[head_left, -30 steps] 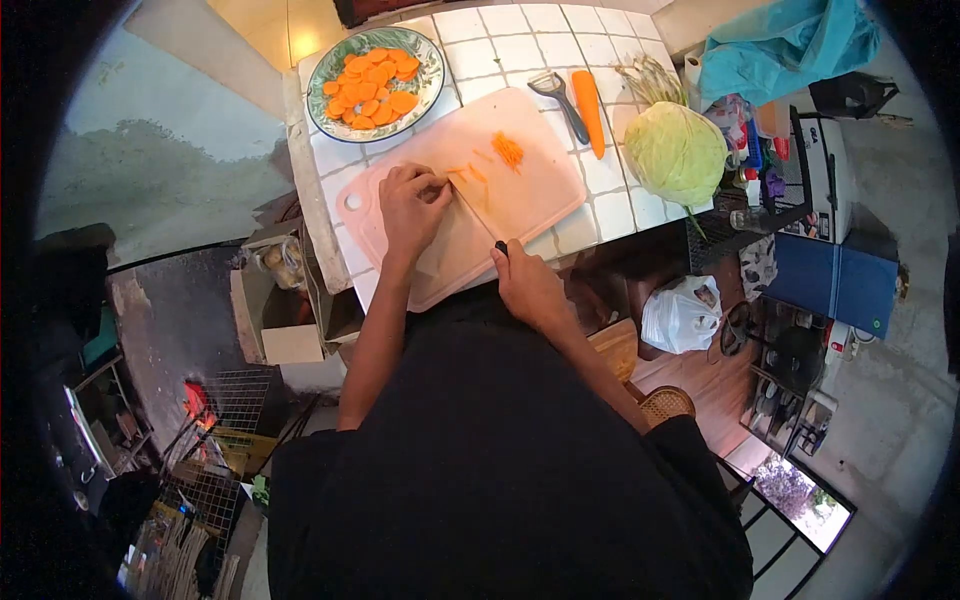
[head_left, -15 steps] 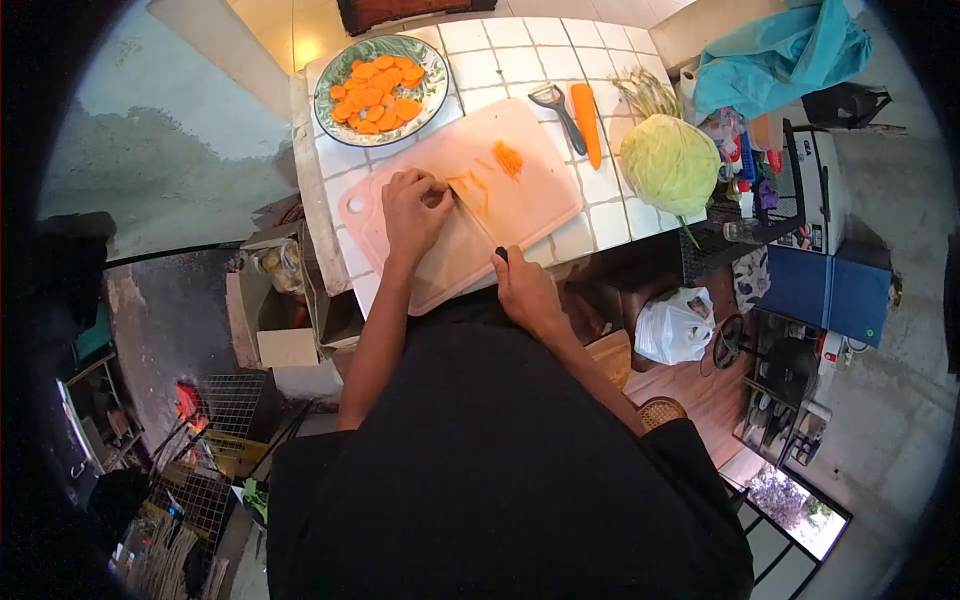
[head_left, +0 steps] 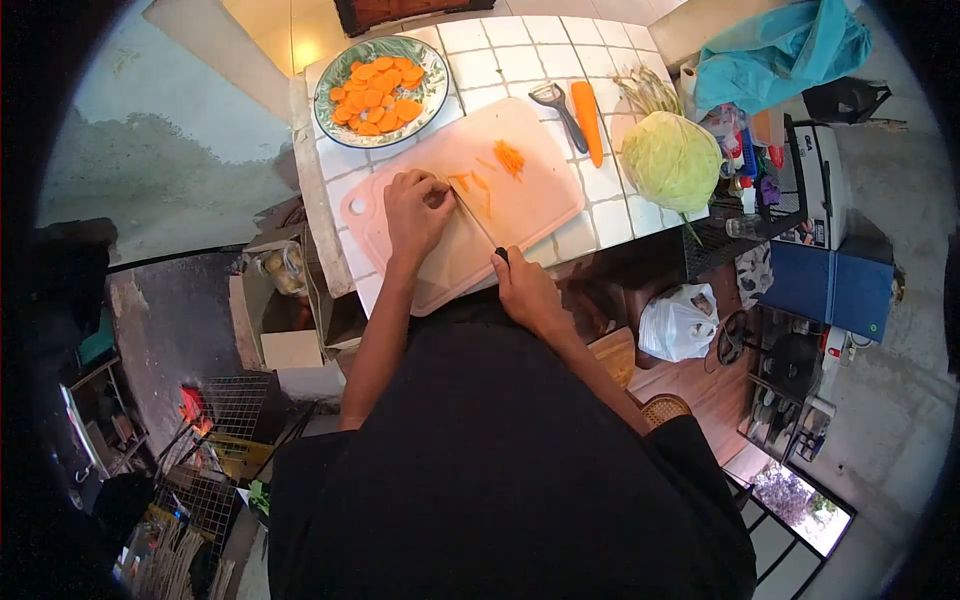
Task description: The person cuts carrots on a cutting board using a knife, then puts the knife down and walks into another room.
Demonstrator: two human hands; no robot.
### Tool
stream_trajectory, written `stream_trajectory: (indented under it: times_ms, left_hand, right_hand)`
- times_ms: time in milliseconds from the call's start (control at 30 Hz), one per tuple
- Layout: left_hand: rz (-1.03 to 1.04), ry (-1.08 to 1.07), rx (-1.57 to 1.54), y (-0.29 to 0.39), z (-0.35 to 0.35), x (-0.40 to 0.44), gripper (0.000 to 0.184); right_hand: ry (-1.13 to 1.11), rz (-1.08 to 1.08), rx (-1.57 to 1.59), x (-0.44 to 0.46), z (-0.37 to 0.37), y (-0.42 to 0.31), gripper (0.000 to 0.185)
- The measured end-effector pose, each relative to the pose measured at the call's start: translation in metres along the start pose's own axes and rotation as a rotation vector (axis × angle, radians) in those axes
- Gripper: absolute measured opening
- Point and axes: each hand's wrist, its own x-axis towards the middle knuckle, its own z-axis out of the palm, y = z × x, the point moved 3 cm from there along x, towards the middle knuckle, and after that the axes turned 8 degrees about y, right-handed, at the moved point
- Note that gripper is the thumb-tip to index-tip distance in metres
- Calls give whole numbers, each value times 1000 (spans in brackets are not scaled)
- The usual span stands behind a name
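Observation:
A pink cutting board [head_left: 540, 215] lies on the white tiled counter. My left hand [head_left: 415, 215] rests on it with curled fingers pressed together; what they hold is too hidden to name. My right hand [head_left: 527, 290] is closed round the black handle of a knife [head_left: 480, 226], whose blade reaches up-left to my left fingertips. Loose carrot strips [head_left: 479, 182] lie beside the blade, and a small pile of carrot shreds [head_left: 509, 158] sits further back. Behind the board's left part stands a patterned plate [head_left: 437, 88] of carrot slices [head_left: 372, 97].
Right of the board are a peeler [head_left: 566, 122], a whole carrot [head_left: 587, 124] and a cabbage [head_left: 672, 160]. A teal cloth [head_left: 780, 55] hangs at the back right. Below the counter, a white plastic bag [head_left: 679, 322] is at right and a cardboard box [head_left: 292, 348] at left.
The view has shifted slightly. A few more carrot strips show beside the blade near my left fingertips. Both hands have kept nearly the same place on the board and knife.

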Motion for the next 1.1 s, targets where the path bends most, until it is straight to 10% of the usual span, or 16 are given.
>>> stream_trajectory:
  times_ms: [1100]
  left_hand:
    - [-182, -43, -225, -11, -1, 7, 10]
  right_hand:
    - [-15, 21, 14, 7, 0, -1, 46]
